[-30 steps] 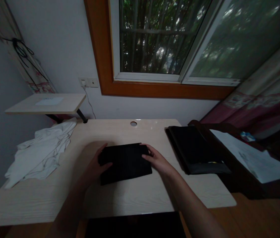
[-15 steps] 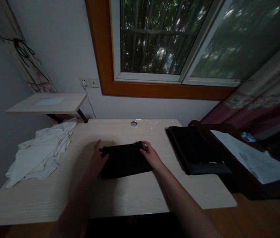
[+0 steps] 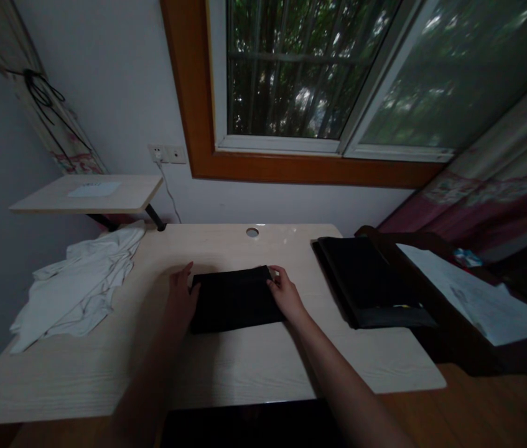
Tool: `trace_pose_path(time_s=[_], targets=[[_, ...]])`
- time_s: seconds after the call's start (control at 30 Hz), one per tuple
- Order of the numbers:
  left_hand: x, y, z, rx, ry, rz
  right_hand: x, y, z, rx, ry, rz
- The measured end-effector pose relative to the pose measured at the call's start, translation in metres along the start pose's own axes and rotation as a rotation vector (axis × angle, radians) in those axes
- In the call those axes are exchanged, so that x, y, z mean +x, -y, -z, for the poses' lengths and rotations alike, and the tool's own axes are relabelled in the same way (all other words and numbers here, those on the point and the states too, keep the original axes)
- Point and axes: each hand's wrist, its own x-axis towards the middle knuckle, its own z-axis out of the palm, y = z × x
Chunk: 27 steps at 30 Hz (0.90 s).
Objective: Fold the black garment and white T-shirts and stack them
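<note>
A folded black cloth (image 3: 237,302), perhaps a garment, lies flat on the pale wooden desk (image 3: 254,373) in front of me. At its left edge is my left hand (image 3: 181,295), fingers apart and the thumb touching the cloth's side. My right hand (image 3: 286,295) has its thumb and fingers closed on the far right corner. To the right sits a stack of flat black items (image 3: 361,280), apparently folded cloth, with a greyish strip along its near edge. Their dark surfaces hide most folds.
A crumpled white cloth (image 3: 81,280) covers the desk's left side, below a small raised shelf (image 3: 127,193) bearing a paper. A cable hole (image 3: 252,232) lies near the back edge. Beyond the desk's right side, papers (image 3: 473,298) rest on dark furniture.
My left hand has shifted slightly left, its thumb drawing back from on top of the black cloth to its edge. My right hand stays at the far right corner.
</note>
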Motion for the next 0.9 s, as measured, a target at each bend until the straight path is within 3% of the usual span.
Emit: trace_pose_path(time_s=[0.13, 0.27, 0.37, 0.47, 0.6, 0.9], targets=[[0.003, -0.009, 0.007, 0.018, -0.018, -0.051, -0.005, 0.005, 0.002, -0.070, -0.050, 0.071], [-0.004, -0.035, 0.019, 0.143, -0.038, -0.307, -0.016, 0.021, 0.009, -0.258, -0.155, 0.225], [-0.020, -0.056, 0.015, 0.235, 0.101, -0.535, -0.023, 0.037, 0.009, -0.440, -0.160, 0.358], [-0.036, -0.065, -0.005, 0.319, 0.232, -0.680, -0.025, 0.047, -0.002, -0.504, -0.021, 0.534], [-0.042, -0.061, -0.027, 0.421, 0.306, -0.675, -0.024, 0.042, -0.024, -0.575, 0.114, 0.616], [-0.012, -0.026, -0.023, 0.488, 0.293, -0.479, -0.024, 0.018, -0.017, -0.708, 0.084, 0.428]])
